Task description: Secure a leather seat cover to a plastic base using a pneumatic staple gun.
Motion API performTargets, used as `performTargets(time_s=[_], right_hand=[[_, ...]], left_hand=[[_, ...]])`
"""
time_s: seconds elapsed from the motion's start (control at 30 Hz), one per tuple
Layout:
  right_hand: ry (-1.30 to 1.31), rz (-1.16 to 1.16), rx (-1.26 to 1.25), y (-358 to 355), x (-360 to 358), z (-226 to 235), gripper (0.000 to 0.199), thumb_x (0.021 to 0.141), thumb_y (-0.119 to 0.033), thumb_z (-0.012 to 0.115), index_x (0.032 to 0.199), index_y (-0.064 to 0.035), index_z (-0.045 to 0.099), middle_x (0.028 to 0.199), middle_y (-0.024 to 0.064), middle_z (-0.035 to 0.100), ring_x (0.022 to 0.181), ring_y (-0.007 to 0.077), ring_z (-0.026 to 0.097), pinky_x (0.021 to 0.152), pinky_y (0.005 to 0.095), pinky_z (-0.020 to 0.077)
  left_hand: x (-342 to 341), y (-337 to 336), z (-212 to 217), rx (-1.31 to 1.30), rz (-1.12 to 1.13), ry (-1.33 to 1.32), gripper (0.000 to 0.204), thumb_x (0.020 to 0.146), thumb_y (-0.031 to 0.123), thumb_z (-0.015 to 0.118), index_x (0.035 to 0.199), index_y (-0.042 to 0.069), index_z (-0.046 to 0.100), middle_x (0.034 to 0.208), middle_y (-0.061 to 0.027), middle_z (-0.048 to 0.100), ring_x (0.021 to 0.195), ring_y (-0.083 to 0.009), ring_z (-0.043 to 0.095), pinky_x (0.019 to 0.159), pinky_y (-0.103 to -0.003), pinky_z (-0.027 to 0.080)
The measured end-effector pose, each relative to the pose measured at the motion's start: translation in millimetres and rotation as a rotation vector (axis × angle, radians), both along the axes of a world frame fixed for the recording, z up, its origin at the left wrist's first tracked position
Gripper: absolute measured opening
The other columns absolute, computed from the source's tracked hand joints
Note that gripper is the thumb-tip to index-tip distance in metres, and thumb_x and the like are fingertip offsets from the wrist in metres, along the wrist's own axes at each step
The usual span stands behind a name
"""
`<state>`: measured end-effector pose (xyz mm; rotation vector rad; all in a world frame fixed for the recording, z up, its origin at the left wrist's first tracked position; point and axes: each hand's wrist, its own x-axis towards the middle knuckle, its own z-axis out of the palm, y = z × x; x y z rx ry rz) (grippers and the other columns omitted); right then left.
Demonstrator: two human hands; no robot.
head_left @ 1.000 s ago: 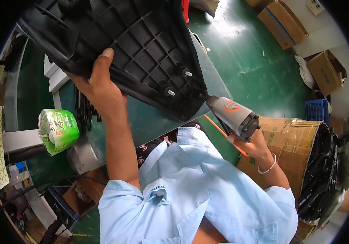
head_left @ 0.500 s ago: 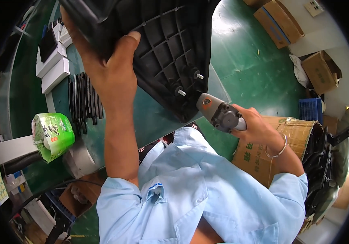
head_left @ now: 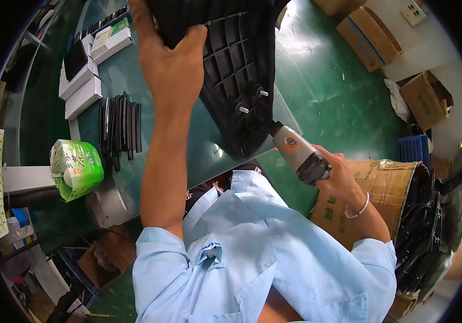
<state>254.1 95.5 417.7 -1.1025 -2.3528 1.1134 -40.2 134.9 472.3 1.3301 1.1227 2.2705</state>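
Arm outstretched, the left hand clasps a black ribbed panel; elbow bent, the right hand wraps a power driver.

To your left, black strips lie bunched on the table, white boxes beyond them; a green packet is near a white roll. To your right, a large carton sits near a blue crate. Farther out, you have two more cartons by the wall, a white bag just beside the nearer one.
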Motion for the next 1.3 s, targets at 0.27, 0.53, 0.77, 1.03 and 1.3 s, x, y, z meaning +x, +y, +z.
performTargets(time_s=[0.27,0.53,0.77,1.03,1.3], right_hand=[[-0.311,0.138,0.209,10,-19,7,0.057,0.06,-0.007,0.068,0.114,-0.0035,0.052,0.082,0.0202,0.063,0.077,0.0381,0.061,0.066,0.0397,0.0487],[0.284,-0.301,-0.565,-23,-1,-10,0.043,0.077,-0.01,0.065,0.116,0.0007,0.05,0.065,0.0047,0.054,0.052,0.016,0.055,0.052,0.0298,0.047],[0.76,-0.443,-1.036,-42,-5,-28,0.046,0.082,-0.016,0.063,0.12,0.002,0.045,0.059,0.0014,0.044,0.046,0.012,0.049,0.046,0.0282,0.0464],[0.765,-0.425,-1.101,-39,-18,-36,0.039,0.083,-0.012,0.062,0.116,0.001,0.046,0.06,0.0016,0.046,0.046,0.0119,0.049,0.046,0.029,0.0468],[0.6,-0.352,-0.989,-31,-13,-32,0.039,0.08,-0.003,0.057,0.117,0.0017,0.048,0.059,0.0028,0.05,0.047,0.0111,0.049,0.049,0.0265,0.0444]], left_hand=[[8,2,5,0.051,-0.023,0.017,0.077,0.076,-0.004,0.057,0.144,0.004,0.022,0.133,-0.0141,0.043,0.118,-0.022,0.047,0.099,-0.03,0.036],[3,-20,-65,0.029,0.167,-0.616,0.046,0.077,0.003,0.065,0.119,-0.004,0.049,0.117,-0.0126,0.055,0.1,-0.0232,0.057,0.087,-0.035,0.051],[-24,-57,-142,-0.091,0.881,0.746,0.03,0.082,0.008,0.065,0.108,-0.004,0.057,0.111,-0.0199,0.058,0.097,-0.0265,0.059,0.083,-0.037,0.053],[-20,-79,-149,-0.165,0.881,0.87,0.057,0.085,0.027,0.068,0.128,-0.002,0.044,0.123,-0.0243,0.053,0.11,-0.0314,0.055,0.094,-0.037,0.045],[-56,-113,-11,0.165,0.374,-0.289,0.081,0.083,0.063,0.048,0.136,0.002,0.038,0.138,-0.0123,0.042,0.122,-0.0264,0.044,0.105,-0.041,0.037]])
